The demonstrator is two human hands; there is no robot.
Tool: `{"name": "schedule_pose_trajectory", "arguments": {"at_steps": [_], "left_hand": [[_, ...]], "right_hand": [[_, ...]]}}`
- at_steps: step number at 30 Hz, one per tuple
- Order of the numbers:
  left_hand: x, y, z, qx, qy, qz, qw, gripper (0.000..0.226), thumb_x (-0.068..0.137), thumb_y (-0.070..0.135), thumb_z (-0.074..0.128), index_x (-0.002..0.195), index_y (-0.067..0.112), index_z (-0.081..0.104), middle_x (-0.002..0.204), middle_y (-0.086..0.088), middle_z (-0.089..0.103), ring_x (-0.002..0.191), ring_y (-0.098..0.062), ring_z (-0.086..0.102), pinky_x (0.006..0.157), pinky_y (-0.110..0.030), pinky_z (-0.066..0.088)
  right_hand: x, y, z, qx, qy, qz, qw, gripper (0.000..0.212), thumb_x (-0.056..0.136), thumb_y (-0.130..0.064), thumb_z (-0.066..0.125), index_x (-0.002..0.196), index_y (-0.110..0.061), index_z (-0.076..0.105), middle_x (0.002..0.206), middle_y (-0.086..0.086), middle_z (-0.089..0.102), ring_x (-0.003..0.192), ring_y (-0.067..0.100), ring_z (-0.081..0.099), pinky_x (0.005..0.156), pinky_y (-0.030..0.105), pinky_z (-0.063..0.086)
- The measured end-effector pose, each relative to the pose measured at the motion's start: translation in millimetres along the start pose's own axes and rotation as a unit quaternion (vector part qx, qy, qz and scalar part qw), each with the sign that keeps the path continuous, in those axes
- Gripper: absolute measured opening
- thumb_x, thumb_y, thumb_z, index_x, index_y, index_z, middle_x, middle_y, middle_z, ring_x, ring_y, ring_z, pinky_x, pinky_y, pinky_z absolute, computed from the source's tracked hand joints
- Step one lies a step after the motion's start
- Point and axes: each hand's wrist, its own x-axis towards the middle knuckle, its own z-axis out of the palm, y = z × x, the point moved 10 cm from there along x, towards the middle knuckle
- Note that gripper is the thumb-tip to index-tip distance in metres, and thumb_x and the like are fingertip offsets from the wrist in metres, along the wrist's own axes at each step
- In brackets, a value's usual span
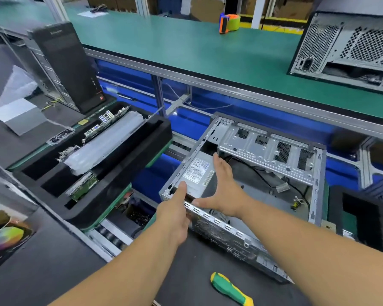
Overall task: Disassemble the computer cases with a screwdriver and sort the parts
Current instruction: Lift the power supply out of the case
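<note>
Bare steel all round: open computer case lying on its side on the dark desk, side panel already off, drive cage up at the far edge. Power supply sitting in the near-left corner of the case, label up. Left hand on the outside of that corner, thumb hooked over the rim, rest of the grip hidden behind the steel wall. Right hand inside the case, fingers spread flat against the side of the power supply, thumb at the case rim; a wide-open grip, pressing more than clutching. Screwdriver with green and yellow handle lying loose on the desk near the right forearm, in neither hand.

Judging by that, probably past the screws for this part, with the power supply ready to slide or lift out. Loose cables left on the case floor. Black tray to the left already holding circuit boards and a drive. Two more cases waiting: a black tower at far left, a grey one on the green bench.
</note>
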Motion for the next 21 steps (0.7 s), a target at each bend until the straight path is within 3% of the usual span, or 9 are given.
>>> {"name": "schedule_pose_trajectory", "arguments": {"at_steps": [4,6,8,10,12,15,18,21], "left_hand": [[2,-3,5,-0.019,-0.028,-0.009,0.999,0.043,0.091,0.043,0.078,0.114,0.008,0.069,0.090,-0.009,0.081,0.080,-0.028,0.079,0.064,-0.037,0.064],[4,-7,5,-0.018,-0.042,-0.017,0.999,0.047,0.090,0.047,0.078,0.117,0.009,0.068,0.099,-0.008,0.080,0.089,-0.026,0.078,0.066,-0.035,0.061],[4,-9,9,-0.024,-0.062,-0.023,0.998,0.048,0.090,0.048,0.077,0.118,0.010,0.070,0.101,-0.008,0.080,0.090,-0.024,0.077,0.070,-0.035,0.062],[9,-12,10,-0.023,-0.065,-0.019,0.997,0.050,0.089,0.053,0.076,0.116,0.011,0.072,0.097,-0.009,0.081,0.085,-0.027,0.079,0.082,-0.041,0.063],[15,-15,11,-0.015,-0.067,-0.019,0.997,0.056,0.087,0.060,0.074,0.115,0.012,0.073,0.095,-0.010,0.081,0.080,-0.028,0.078,0.082,-0.042,0.063],[20,-21,11,-0.010,-0.077,-0.030,0.997,0.065,0.081,0.069,0.074,0.115,0.012,0.074,0.099,-0.013,0.080,0.091,-0.034,0.077,0.087,-0.047,0.063],[21,-22,12,-0.012,-0.097,-0.034,0.995,0.058,0.081,0.067,0.075,0.109,0.016,0.078,0.093,-0.005,0.081,0.074,-0.021,0.077,0.069,-0.037,0.062],[22,-23,11,0.005,-0.100,-0.042,0.994,0.054,0.083,0.066,0.074,0.105,0.017,0.078,0.094,-0.005,0.081,0.082,-0.024,0.077,0.073,-0.038,0.061]], "right_hand": [[1,0,2,-0.044,0.012,-0.016,0.999,0.137,0.050,-0.067,0.087,0.147,-0.069,-0.010,0.162,-0.027,-0.021,0.151,0.025,0.029,0.108,0.048,0.049],[6,-1,2,-0.036,0.019,-0.006,0.999,0.140,0.046,-0.069,0.088,0.151,-0.063,-0.004,0.161,-0.025,-0.018,0.149,0.029,0.032,0.110,0.049,0.046],[12,-6,-4,-0.038,0.048,-0.010,0.998,0.139,0.045,-0.066,0.089,0.153,-0.055,0.004,0.158,-0.024,-0.006,0.146,0.027,0.033,0.110,0.039,0.042],[17,-14,-10,-0.046,0.070,-0.025,0.996,0.132,0.046,-0.061,0.090,0.152,-0.049,0.012,0.151,-0.022,0.008,0.134,0.021,0.043,0.098,0.027,0.041],[18,-20,-16,-0.040,0.085,-0.035,0.995,0.127,0.047,-0.057,0.089,0.150,-0.048,0.017,0.150,-0.021,0.015,0.130,0.014,0.043,0.091,0.019,0.041],[14,-22,-24,-0.050,0.096,-0.044,0.993,0.123,0.048,-0.056,0.088,0.150,-0.044,0.021,0.148,-0.022,0.019,0.132,0.006,0.037,0.099,0.018,0.036],[2,-15,-30,-0.050,0.095,-0.030,0.994,0.121,0.050,-0.058,0.089,0.150,-0.042,0.021,0.148,-0.020,0.020,0.133,0.004,0.035,0.109,0.024,0.035],[-12,-3,-37,-0.032,0.118,-0.010,0.992,0.121,0.054,-0.055,0.092,0.152,-0.039,0.022,0.148,-0.017,0.022,0.135,0.002,0.033,0.115,0.029,0.033]]}}
